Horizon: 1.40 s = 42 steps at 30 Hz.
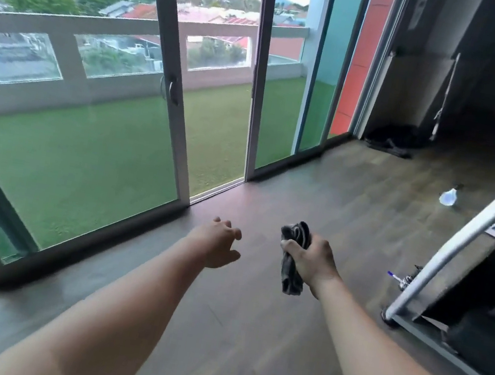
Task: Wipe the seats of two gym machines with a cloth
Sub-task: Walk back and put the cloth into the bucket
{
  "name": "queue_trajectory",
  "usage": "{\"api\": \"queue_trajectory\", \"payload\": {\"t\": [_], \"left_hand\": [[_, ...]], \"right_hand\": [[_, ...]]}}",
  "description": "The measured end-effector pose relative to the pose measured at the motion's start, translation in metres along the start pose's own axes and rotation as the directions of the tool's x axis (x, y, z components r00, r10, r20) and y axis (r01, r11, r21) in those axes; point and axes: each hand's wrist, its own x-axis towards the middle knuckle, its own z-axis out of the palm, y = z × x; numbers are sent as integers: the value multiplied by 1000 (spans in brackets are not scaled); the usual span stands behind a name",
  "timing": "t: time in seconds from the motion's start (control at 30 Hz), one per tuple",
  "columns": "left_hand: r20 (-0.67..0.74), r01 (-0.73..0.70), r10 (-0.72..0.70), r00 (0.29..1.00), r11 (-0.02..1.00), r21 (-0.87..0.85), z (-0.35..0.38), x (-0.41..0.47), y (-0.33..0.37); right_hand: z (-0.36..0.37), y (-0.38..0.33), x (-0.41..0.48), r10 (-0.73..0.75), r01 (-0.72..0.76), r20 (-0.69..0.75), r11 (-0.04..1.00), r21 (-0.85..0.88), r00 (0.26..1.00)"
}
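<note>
My right hand [314,259] grips a bunched dark grey cloth [290,273], which hangs down from my fist over the wooden floor. My left hand [219,243] reaches forward beside it, fingers loosely spread and holding nothing. At the right edge stands part of a gym machine with a slanted silver metal bar [474,232] and a dark padded part [483,338] low down. No seat is plainly in view.
Large sliding glass doors [171,89] line the left side, with green turf and a balcony wall behind them. A white spray bottle [449,196] stands on the floor at the far right. A dark bundle [391,141] lies in the corner. Small items [401,278] lie by the machine's foot.
</note>
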Motion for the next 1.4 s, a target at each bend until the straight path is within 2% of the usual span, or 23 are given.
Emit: {"api": "queue_trajectory", "payload": {"t": [0.17, 0.3, 0.5, 0.77, 0.93, 1.07, 1.23, 1.4], "left_hand": [[5, -146, 146, 989, 989, 16, -33, 175, -23], [19, -254, 253, 967, 966, 53, -65, 313, -13], [44, -417, 414, 909, 905, 88, -90, 513, 52], [36, -527, 525, 850, 848, 65, -137, 743, 164], [61, -646, 644, 763, 759, 80, -151, 875, 246], [81, -747, 743, 664, 656, 106, -160, 985, 319], [176, -864, 846, 502, 484, 140, -172, 1090, 428], [239, -945, 915, 324, 299, 134, -169, 1151, 554]], "right_hand": [[-1, 12, 149, 70, -65, -149, 997, 40, 986], [-25, 22, 255, 135, -121, -259, 990, 69, 956], [-99, 59, 409, 149, -141, -395, 989, 49, 907], [-225, 100, 591, 214, -212, -515, 975, 64, 830], [-304, 132, 686, 257, -242, -623, 964, 111, 739], [-362, 163, 759, 273, -243, -713, 959, 147, 646], [-438, 200, 826, 324, -253, -819, 941, 226, 474], [-521, 230, 845, 355, -289, -890, 918, 273, 286]]}}
